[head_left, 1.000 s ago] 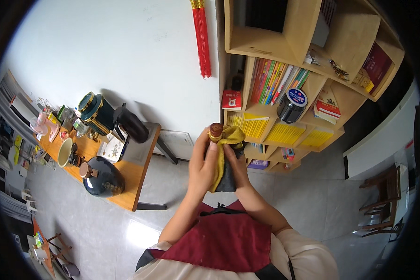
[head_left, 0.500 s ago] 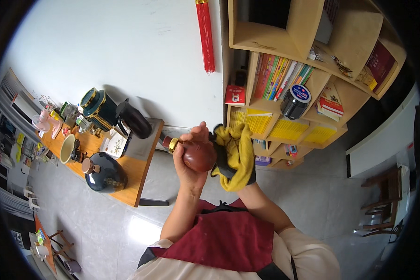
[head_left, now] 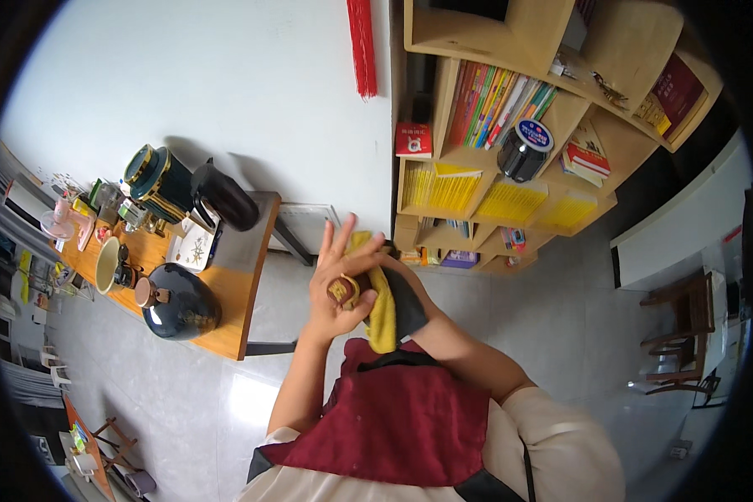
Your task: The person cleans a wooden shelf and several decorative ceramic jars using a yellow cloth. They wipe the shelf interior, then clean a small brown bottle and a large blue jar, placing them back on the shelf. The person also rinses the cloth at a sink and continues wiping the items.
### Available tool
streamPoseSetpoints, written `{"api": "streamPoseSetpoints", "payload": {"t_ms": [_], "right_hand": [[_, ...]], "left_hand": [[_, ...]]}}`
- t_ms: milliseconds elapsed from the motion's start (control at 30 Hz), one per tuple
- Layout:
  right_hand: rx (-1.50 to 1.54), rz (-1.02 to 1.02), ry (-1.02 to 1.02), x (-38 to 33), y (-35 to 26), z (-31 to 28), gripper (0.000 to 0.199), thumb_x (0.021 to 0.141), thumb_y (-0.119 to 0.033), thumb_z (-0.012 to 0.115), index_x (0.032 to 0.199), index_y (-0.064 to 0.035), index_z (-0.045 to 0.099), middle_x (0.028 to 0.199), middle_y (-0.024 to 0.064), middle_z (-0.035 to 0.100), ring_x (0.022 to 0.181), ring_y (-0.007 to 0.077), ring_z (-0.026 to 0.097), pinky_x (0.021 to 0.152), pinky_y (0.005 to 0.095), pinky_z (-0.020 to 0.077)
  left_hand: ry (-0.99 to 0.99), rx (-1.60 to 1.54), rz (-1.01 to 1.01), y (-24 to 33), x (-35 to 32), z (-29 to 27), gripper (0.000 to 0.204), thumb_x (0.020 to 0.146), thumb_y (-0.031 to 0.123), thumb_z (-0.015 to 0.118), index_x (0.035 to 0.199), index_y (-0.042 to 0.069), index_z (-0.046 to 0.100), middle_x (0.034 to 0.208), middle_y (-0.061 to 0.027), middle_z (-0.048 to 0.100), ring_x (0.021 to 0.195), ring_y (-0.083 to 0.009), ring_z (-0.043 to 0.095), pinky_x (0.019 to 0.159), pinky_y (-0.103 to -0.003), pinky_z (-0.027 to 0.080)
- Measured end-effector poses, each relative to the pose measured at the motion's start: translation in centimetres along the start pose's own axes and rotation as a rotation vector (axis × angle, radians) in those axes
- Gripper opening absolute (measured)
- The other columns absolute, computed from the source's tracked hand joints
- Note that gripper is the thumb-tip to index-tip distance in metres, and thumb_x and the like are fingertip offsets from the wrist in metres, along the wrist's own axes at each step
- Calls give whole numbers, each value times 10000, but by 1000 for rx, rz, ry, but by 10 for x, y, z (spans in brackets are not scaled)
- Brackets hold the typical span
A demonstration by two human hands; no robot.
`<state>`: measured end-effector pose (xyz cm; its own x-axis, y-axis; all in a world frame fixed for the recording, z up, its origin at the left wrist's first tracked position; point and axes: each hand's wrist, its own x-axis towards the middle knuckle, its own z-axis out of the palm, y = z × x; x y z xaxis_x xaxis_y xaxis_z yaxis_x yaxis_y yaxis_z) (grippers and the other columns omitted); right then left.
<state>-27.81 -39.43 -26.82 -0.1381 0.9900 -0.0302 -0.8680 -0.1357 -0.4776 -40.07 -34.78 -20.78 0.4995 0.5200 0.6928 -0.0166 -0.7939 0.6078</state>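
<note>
1. Head view, looking straight down: both forearms come up from the bottom edge over a dark red apron and meet in the middle of the frame.
2. The left hand has its fingers fanned out fairly wide, pointing up toward the wall, with the palm pressed against a small dark jar. You can see the jar's round brown cap facing the camera, right under the thumb side of that hand.
3. A yellow cloth is wrapped along the jar between the two hands, touching both.
4. The right hand is mostly buried behind the cloth and jar, so I honestly can't tell how its fingers sit, only that it's up against the jar from the right.
5. So the jar is held up in the air in front of the chest, not resting on anything.
6. Off to the left there's a wooden table with a big dark round pot, a dark pitcher and a dark green canister.
7. Upper right is a wooden bookshelf with books and a black round jar.
</note>
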Motion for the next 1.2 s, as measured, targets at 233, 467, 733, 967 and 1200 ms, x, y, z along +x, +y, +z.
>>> {"api": "streamPoseSetpoints", "payload": {"t_ms": [233, 467, 733, 967, 1200], "right_hand": [[-1, -36, -80, -6, 93, -14, 199, 905, -150, 469, 1088, -81, 502, 1028, 46, 560, 928, 143, 563, 799, 265, 475], [124, 82, 138, -27, 159, -13, 219, 917, -197, 491, 1101, -78, 486, 999, 5, 541, 880, 91, 547, 762, 219, 459], [170, 485, 222, -70, 196, -8, 250, 939, -282, 452, 1036, -86, 573, 938, 0, 601, 836, 65, 580, 702, 203, 481], [321, 383, 183, -102, 183, -37, 184, 911, -189, 469, 964, -61, 589, 845, 15, 607, 736, 104, 589, 668, 226, 489], [-9, 41, 254, -114, 103, -53, 308, 824, -239, 585, 1036, -25, 520, 856, 75, 575, 647, 195, 551, 583, 284, 474]], "left_hand": [[-42, 71, 78, -16, -55, -26, 248, 692, 96, 615, 918, 6, 565, 954, -180, 636, 961, -343, 603, 932, -494, 409], [124, 123, -294, -41, -140, -36, 224, 739, 66, 640, 930, -7, 551, 905, -166, 612, 796, -310, 607, 686, -352, 488], [132, 273, -428, 0, -214, -58, 210, 725, 53, 625, 910, -12, 551, 865, -169, 605, 747, -302, 593, 676, -346, 483], [-11, 574, -282, 25, -249, -47, 403, 586, 86, 734, 947, 28, 563, 866, -161, 587, 763, -346, 575, 638, -359, 480], [1046, -650, -1089, 47, -261, -21, 284, 908, 341, 491, 869, 62, 524, 738, 8, 525, 610, -88, 479, 514, -228, 378]]}}
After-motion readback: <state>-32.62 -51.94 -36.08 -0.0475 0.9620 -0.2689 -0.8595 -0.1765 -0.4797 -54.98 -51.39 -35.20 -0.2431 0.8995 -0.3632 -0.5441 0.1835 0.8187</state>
